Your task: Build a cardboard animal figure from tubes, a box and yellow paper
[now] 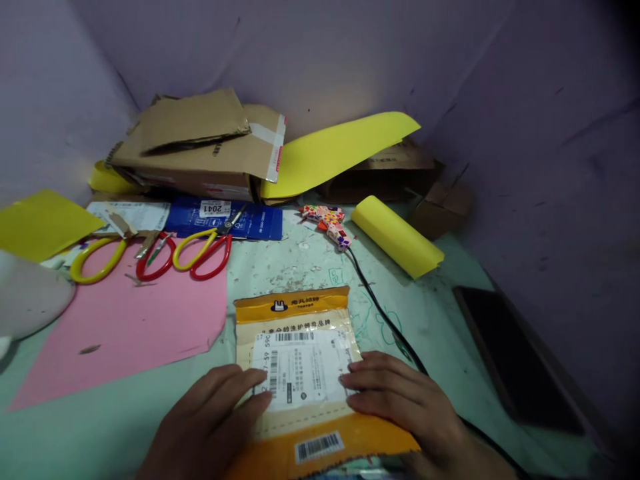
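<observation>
A flat orange-and-cream cardboard package piece (pixel 300 427) with a white shipping label (pixel 310 370) lies in front of me. Its lower right corner looks slightly bent. My left hand (pixel 215 413) grips its left edge, the fingertips resting at the label. On the opposite side my right hand (pixel 400 400) has its fingers over the right edge, also touching the label. Both thumbs are hidden. Beyond the piece sit two pairs of scissors: one with yellow and red handles (pixel 203 253) lies open on blue packaging (pixel 260 220), another (pixel 100 261) lies to its left.
Pink paper (pixel 185 320) covers the left side of the green tabletop. Cardboard boxes (pixel 200 143) and a yellow sheet (pixel 340 150) stand along the wall. Rolled yellow paper (pixel 397 237), a black cable (pixel 385 310) and a dark phone-like slab (pixel 515 360) lie right. A white object (pixel 30 303) stands left.
</observation>
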